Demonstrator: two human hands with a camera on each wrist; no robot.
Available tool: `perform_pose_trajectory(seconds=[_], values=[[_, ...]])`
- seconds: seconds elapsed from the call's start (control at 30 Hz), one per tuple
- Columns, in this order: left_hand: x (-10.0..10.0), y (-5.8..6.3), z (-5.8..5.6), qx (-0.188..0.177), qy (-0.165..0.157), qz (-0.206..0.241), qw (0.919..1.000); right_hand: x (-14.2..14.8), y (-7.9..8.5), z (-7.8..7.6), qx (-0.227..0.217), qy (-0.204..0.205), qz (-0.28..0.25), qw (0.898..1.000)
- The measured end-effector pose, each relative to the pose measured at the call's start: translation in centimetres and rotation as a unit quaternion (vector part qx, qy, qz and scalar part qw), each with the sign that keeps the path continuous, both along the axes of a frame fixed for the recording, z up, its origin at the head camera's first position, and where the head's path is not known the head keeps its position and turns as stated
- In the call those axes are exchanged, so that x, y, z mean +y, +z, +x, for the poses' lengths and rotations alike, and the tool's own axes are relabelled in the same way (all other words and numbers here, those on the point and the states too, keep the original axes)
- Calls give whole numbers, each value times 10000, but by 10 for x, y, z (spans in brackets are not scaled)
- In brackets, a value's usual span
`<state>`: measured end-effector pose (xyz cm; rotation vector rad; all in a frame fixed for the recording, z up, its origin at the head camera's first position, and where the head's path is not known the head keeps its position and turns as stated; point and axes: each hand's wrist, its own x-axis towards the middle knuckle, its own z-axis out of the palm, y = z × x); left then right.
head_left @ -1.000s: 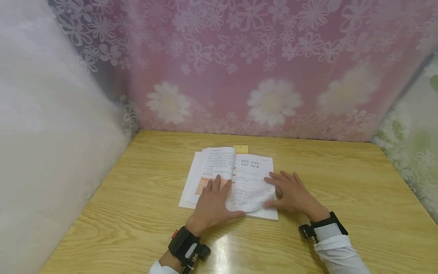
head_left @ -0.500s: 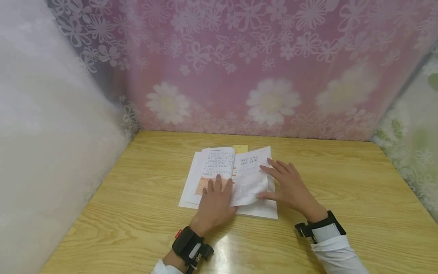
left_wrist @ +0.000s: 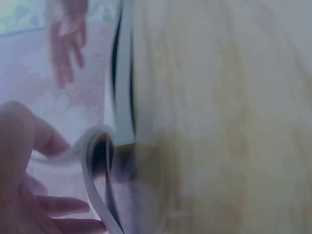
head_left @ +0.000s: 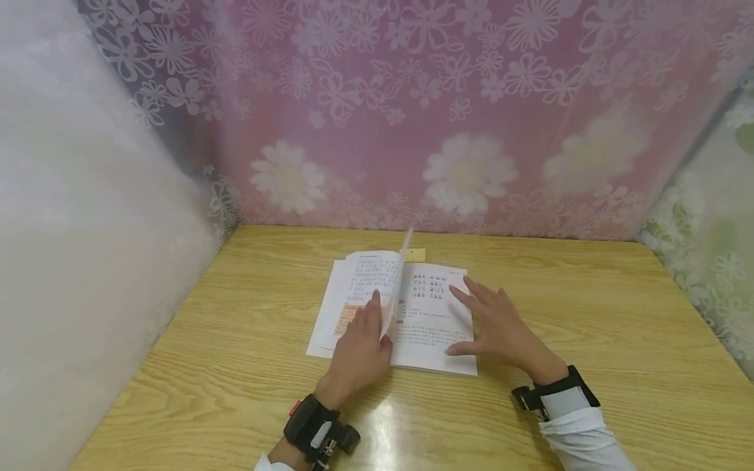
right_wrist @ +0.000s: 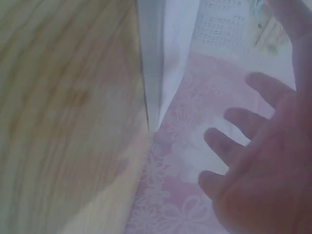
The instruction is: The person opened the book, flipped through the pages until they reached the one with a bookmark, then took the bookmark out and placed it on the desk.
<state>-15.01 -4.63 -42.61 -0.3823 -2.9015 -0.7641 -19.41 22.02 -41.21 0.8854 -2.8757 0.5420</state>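
A white paperback book with printed text (head_left: 432, 343) lies spread open in the lower middle of the frame, on a yellow wood-grain table (head_left: 224, 366). A single thin white page (head_left: 402, 275) stands up along its spine, nearly edge-on and a little blurred. A salmon-orange printed box (head_left: 349, 317) shows low on the left page, and a small yellow card-like piece (head_left: 415, 255) juts out past the book's top edge.

The left hand (head_left: 358, 358) rests on the lower part of the left page, fingers extended upward, its thumb beside the foot of the raised page; the left wrist view shows the fingers against the curved pages. The right hand (head_left: 501, 332) is spread at the book's right edge, thumb and fingers well apart and gripping nothing; whether its thumb touches the paper I cannot tell.

Each wrist wears a black strap with a small camera, the left one (head_left: 309, 422) at lower centre, the right one (head_left: 580, 384) at lower right above a white sleeve (head_left: 586, 438). A pink-purple floral curtain (head_left: 365, 85) fills the top of the frame, with whitish cloth (head_left: 88, 216) down the left side.
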Motion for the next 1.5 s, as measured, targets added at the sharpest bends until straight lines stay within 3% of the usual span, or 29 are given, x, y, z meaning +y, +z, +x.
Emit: perform_pose_trajectory(seconds=[0.17, 0.3, 0.43, 0.67, 0.8, 0.93, 1.1, 1.23, 1.5], values=[[-7, 1, -2, 2, 346, 386, 9987, 4, -7, 2, -449, -34, 266, 9986], [-13, -4, -4, 330, 460, 399, 9976, 6, -12, 3, -659, -30, 356, 9972], [-16, -6, -5, 528, 673, 296, 9959, 8, -16, 4, -809, 20, 369, 9960], [-19, -2, -4, 253, 1098, 3, 9936, 11, -17, 4, -942, 142, 338, 9949], [-22, -1, -4, 553, 1205, -397, 9904, 12, -17, 2, -986, 219, 314, 9944], [-24, -3, -5, 706, 1017, -496, 9911, 13, -20, 0, -1036, 269, 306, 9938], [-25, -3, -5, 293, 529, 52, 9982, 13, -21, 0, -1127, 341, 207, 9928], [-24, -3, -5, 94, 269, 103, 9995, 13, -21, 0, -1215, 335, 185, 9919], [-24, -3, -4, 302, 74, -57, 9995, 12, -22, -2, -1206, 193, 368, 9918]])
